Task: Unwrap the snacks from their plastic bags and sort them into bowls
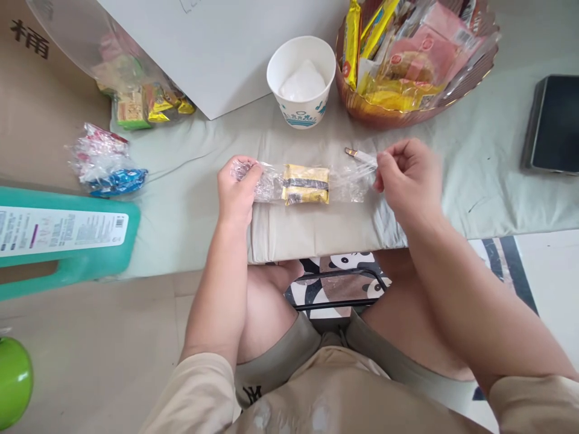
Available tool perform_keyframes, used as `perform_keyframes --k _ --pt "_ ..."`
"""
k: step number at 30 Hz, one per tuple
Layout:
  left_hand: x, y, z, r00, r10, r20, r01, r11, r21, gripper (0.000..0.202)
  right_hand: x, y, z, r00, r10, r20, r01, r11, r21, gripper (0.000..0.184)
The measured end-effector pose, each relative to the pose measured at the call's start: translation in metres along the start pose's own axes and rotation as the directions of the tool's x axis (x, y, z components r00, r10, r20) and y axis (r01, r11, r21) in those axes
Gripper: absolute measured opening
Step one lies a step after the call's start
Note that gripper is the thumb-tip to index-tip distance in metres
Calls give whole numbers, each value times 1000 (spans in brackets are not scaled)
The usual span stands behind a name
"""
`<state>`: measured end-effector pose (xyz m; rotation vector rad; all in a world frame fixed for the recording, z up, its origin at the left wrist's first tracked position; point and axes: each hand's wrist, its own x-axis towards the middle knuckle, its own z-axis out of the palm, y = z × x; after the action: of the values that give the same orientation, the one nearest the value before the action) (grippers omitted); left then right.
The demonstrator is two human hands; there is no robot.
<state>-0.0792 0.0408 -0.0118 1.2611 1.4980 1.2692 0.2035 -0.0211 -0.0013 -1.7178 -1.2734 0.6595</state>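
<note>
A small yellow packet (306,184) with a dark band lies inside a clear plastic bag (269,182) on the cloth-covered table. My left hand (238,188) is closed on the bunched left end of the bag. On the other side, my right hand (409,178) pinches stretched strands of the clear plastic at the bag's right end. A thin whitish stick (360,157) with a brownish tip reaches toward the right fingertips; whether they hold it too, I cannot tell. Behind the packet stands a paper cup (302,111) with something white inside.
A scalloped bowl (407,117) of wrapped snacks stands at the back right, and a dark phone-like device (554,126) lies far right. To the left are a teal jug (113,256), crumpled wrappers (106,161), a bag of snacks (136,108) and a white box (212,54).
</note>
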Motion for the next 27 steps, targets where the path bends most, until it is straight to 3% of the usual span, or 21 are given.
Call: perform_keyframes --k 4,6,8,10,11,12,14,17,21,27 --pt "4 -3 -6 1000 24 -18 -21 987 157 19 5 -3 -10 996 -6 -86 -7 989 -149 21" --pt "1 -1 -11 989 139 -51 -121 958 259 27 3 -10 -13 986 -74 -149 43 979 -199 19" --pt "-5 5 -15 940 341 -6 -318 883 345 38 -3 -17 -13 962 -200 -186 157 962 -225 15" --pt "-12 10 -17 857 492 156 -512 770 380 39 -12 -22 -11 941 -328 -86 308 932 -192 16" --pt "-15 13 -17 822 514 243 -568 727 385 35 -16 -22 -8 926 -378 2 373 913 -165 21" --pt "-19 15 -17 805 506 310 -593 704 389 28 -20 -23 -6 906 -414 90 424 894 -145 25" --pt "-24 20 -16 817 456 354 -573 711 408 15 -26 -22 0 870 -451 198 482 862 -158 22" --pt "-32 29 -18 835 436 335 -545 739 396 14 -31 -22 2 861 -461 217 500 846 -186 5" --pt "-46 45 -27 814 408 414 -555 756 347 16 -36 -28 -7 836 -489 249 516 855 -54 6" --pt "-61 56 -36 771 268 577 -537 760 365 8 -37 -27 -21 740 -460 491 534 845 -15 11"
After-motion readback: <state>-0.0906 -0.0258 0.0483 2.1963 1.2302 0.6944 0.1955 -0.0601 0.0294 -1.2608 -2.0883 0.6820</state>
